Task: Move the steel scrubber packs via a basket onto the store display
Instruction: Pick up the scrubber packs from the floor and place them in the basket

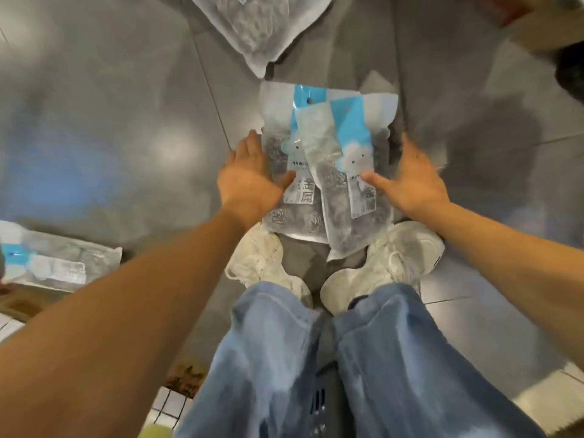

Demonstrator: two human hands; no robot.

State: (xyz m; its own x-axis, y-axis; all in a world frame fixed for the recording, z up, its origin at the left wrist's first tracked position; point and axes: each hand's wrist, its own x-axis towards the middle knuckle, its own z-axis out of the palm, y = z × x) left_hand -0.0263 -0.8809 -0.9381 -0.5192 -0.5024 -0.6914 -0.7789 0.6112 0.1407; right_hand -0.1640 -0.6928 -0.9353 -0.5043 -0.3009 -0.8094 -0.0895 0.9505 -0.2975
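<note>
Two steel scrubber packs [328, 159], clear bags with blue-and-white labels, lie overlapped on the grey floor just ahead of my white shoes. My left hand [249, 175] presses against the left edge of the stack, thumb resting on the left pack. On the other side, my right hand [410, 181] touches the right edge, thumb on the right pack's label. Both hands have spread fingers and bracket the stack from either side. A dark grey basket [322, 396] shows between my legs at the bottom, mostly hidden by my jeans.
Another scrubber pack [60, 263] lies on the floor at the left edge. A large clear plastic bag [262, 23] sits on the floor at the top centre. A cardboard box corner [550, 23] is at the top right. White tiles [170, 406] show at the bottom left.
</note>
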